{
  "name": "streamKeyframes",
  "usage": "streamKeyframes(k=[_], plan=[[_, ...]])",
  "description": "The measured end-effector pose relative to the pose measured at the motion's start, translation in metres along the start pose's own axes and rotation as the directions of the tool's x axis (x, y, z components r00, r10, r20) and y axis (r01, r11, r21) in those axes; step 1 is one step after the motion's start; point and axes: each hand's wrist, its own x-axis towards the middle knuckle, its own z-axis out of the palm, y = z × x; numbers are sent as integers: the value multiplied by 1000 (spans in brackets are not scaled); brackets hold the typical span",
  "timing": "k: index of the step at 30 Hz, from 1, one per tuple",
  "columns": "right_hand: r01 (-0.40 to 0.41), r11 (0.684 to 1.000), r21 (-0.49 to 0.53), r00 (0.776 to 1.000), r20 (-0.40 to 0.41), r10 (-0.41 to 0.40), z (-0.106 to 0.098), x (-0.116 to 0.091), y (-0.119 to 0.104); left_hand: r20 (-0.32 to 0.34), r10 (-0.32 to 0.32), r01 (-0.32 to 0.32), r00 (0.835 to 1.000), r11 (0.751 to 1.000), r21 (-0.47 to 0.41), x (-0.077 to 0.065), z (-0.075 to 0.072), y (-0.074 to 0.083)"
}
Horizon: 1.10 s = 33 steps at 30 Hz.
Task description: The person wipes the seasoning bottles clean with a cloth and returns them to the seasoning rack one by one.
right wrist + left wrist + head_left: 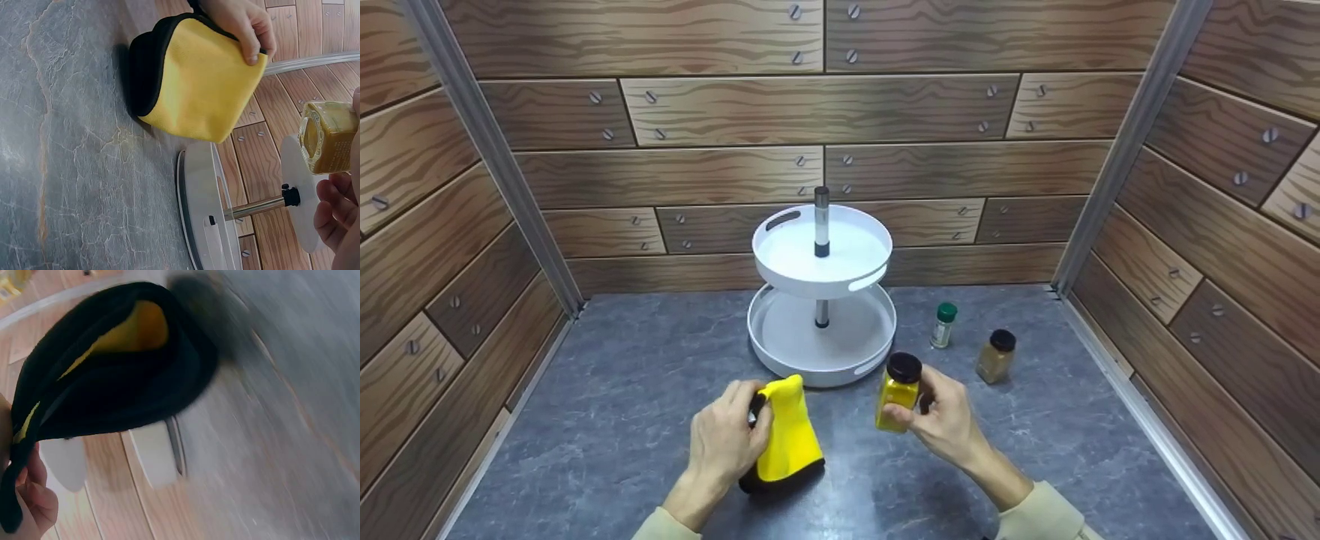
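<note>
My left hand (725,433) pinches a yellow cloth with a black edge (789,435) by its upper part, so the cloth hangs down close over the table. In the left wrist view the dark underside of the cloth (118,391) fills much of the picture. My right hand (945,420) holds a small square spice jar (897,397) with yellow contents and a black lid, raised in front of the tray stand. The jar's clear base (313,138) faces the cloth in the right wrist view, while its lid is out of that picture.
Behind the hands stands a white two-tier round tray stand (823,375) with a metal post. To its right are a slim spice jar with a green lid (943,328) and a square jar of brown spice with a black lid (996,361). Wood-patterned walls (825,172) enclose the grey table (622,390).
</note>
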Motion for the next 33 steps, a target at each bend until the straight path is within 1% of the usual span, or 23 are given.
streamKeyframes(k=[2, 6, 12, 15, 17, 19, 21, 25, 28, 30, 33], plan=[[-3, 1000, -1, 1000, 3, 3, 0, 0, 0, 18, 14, -14, 1000, 999, 44, -1, 0, -7], [-12, 1000, -8, 1000, 12, 12, 0, -1, -1, 46, 27, -31, 999, 994, 103, -5, 0, -20], [-33, 999, -29, 999, 14, 34, 0, -1, 1, 76, 27, -39, 997, 986, 163, -11, 5, -43], [-34, 999, -32, 999, 15, 35, 0, -1, 1, 99, 7, -25, 995, 983, 183, -16, 8, -57], [-36, 999, -34, 999, 17, 36, 0, -2, 2, 125, -18, -7, 992, 980, 199, -19, 9, -64], [-37, 999, -36, 999, 16, 38, 0, -2, 3, 161, -51, 15, 986, 976, 217, -21, 9, -70], [-40, 999, -36, 999, 20, 40, 0, -3, 3, 202, -84, 35, 976, 971, 234, -21, 8, -74], [-47, 998, -33, 998, 33, 48, 0, -4, 4, 284, -145, 70, 948, 963, 259, -20, 5, -77], [-53, 998, -27, 998, 41, 54, -1, -4, 5, 317, -167, 80, 934, 959, 271, -17, 3, -77], [-58, 998, -29, 997, 43, 59, -1, -3, 6, 321, -164, 74, 933, 959, 273, -15, 1, -77], [-62, 997, -34, 997, 47, 64, -2, -4, 8, 310, -143, 56, 940, 960, 273, -10, 0, -76]])
